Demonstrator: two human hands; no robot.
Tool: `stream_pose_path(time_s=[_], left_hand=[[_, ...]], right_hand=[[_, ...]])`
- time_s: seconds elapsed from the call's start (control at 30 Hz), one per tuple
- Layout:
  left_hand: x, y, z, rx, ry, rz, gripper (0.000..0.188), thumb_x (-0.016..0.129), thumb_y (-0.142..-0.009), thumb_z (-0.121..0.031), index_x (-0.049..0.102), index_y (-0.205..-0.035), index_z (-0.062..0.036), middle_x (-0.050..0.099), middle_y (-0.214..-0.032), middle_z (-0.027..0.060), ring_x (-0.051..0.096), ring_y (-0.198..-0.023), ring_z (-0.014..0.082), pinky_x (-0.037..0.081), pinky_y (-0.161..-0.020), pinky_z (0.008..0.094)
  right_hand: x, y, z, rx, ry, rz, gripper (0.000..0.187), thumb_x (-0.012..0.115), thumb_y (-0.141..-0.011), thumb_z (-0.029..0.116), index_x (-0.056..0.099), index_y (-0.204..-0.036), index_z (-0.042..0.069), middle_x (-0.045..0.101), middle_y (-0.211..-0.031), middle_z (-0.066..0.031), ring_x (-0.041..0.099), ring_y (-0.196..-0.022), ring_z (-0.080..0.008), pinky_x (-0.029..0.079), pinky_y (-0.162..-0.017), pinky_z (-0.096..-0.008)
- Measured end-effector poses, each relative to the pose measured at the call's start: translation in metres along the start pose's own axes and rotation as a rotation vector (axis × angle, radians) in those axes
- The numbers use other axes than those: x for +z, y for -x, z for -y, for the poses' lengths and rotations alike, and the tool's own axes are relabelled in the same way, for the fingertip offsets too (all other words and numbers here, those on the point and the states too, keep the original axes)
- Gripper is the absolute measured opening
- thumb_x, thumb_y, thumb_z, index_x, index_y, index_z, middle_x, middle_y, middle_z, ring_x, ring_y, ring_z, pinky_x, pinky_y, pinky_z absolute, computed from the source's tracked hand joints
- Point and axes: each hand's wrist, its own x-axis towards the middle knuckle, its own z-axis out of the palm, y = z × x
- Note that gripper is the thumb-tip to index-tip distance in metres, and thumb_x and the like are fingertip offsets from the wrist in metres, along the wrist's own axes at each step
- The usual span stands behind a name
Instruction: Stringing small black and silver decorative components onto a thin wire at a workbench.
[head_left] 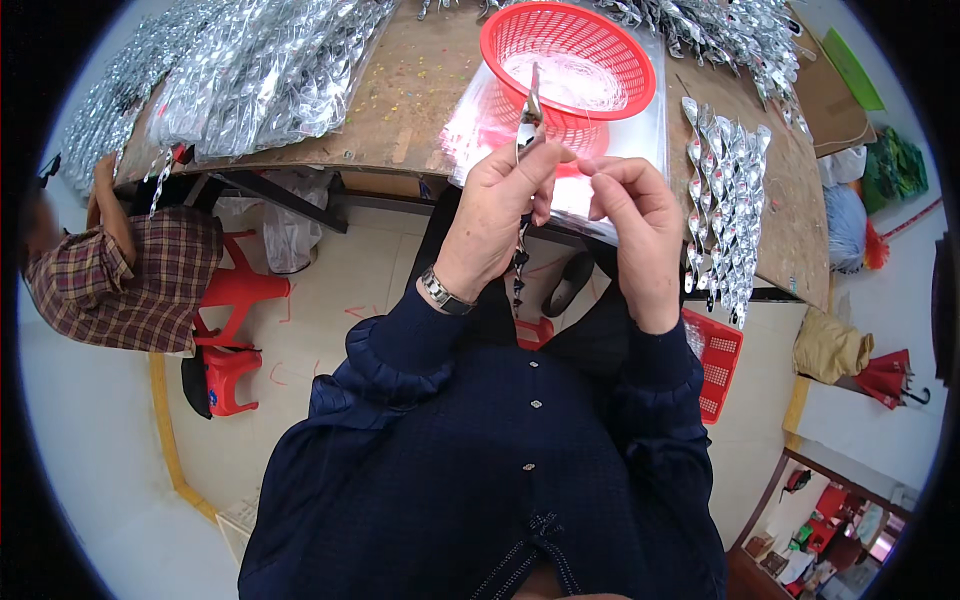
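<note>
1. Closest up: left grip [500,205], with a metal-band watch [447,292] on the wrist. Fingers are curled in and the thumb's pressed down, so it's clamped firmly around a shiny silver twisted strip [531,105]. One end pokes up past the thumb, and a dark, curly length hangs below the hand.

2. Right grip [645,215] is just beside it, thumb and forefinger drawn together in a tight pinch, fingertips near the left thumb. Can't make out if there's anything thin between them, sorry.

3. So the strip is up in the air, over the near edge of the bench [400,105], with its top end in front of the red basket [642,62].

4. That basket is a round mesh one, sitting on glossy clear plastic sheets [465,130].

5. Right of the sheets, a bunch of silver spirals [728,200] lies side by side, lower ends sticking out past the bench edge.

6. Further out, there's a big plastic-wrapped pile [270,80] on the left and another silver heap [735,40] at the far right.

7. Way off left, a co-worker in a plaid shirt [90,275] sits by a red stool [245,285].
</note>
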Motion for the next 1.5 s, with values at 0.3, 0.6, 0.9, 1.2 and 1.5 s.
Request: stream_pose_path(time_s=[0.3,0.6,0.9,1.2,1.5], left_hand=[[-0.003,0.003,0.002,0.02,-0.046,0.013,0.034,0.048,-0.097,-0.028,0.062,-0.104,0.0014,0.05,-0.071,-0.002,0.043,-0.062,0.006,0.036,-0.06,0.0208],[-0.001,0.007,0.005,-0.014,-0.169,0.014,0.022,0.056,-0.093,-0.015,0.061,-0.106,0.0014,0.056,-0.074,-0.0009,0.052,-0.069,0.0066,0.043,-0.064,0.0217],[0.002,0.011,0.007,-0.011,-0.184,0.006,0.019,0.063,-0.089,-0.017,0.063,-0.101,-0.0018,0.058,-0.079,-0.0036,0.051,-0.068,0.0021,0.044,-0.062,0.0171],[0.001,0.011,0.01,-0.012,-0.188,0.004,0.019,0.065,-0.087,-0.014,0.062,-0.101,-0.0012,0.059,-0.079,-0.0023,0.052,-0.067,0.0025,0.044,-0.06,0.0175],[0.0,0.013,0.012,0.028,-0.202,0.003,0.018,0.066,-0.085,-0.01,0.061,-0.101,-0.001,0.059,-0.08,-0.0027,0.05,-0.069,0.0022,0.042,-0.061,0.0172]], right_hand=[[-0.009,0.007,0.037,-0.097,0.22,-0.017,0.006,0.055,-0.091,0.006,0.056,-0.09,0.0,0.061,-0.083,-0.0037,0.053,-0.072,-0.0063,0.043,-0.069,-0.0199],[-0.011,0.008,0.041,-0.208,0.419,-0.058,0.004,0.057,-0.09,0.004,0.056,-0.091,0.0,0.06,-0.083,-0.0028,0.054,-0.075,-0.0062,0.043,-0.069,-0.0196],[-0.01,0.007,0.036,-0.255,0.49,-0.06,0.003,0.057,-0.089,0.002,0.056,-0.091,0.0,0.059,-0.082,-0.0029,0.054,-0.074,-0.0062,0.043,-0.068,-0.0194],[-0.009,0.003,0.028,-0.32,0.477,-0.113,0.005,0.062,-0.084,0.002,0.058,-0.083,-0.001,0.058,-0.072,-0.004,0.054,-0.065,-0.0081,0.044,-0.06,-0.022],[-0.008,0.005,0.029,-0.27,0.519,-0.091,0.006,0.06,-0.086,0.003,0.056,-0.085,-0.001,0.057,-0.074,-0.0026,0.052,-0.068,-0.0069,0.042,-0.063,-0.0209]])
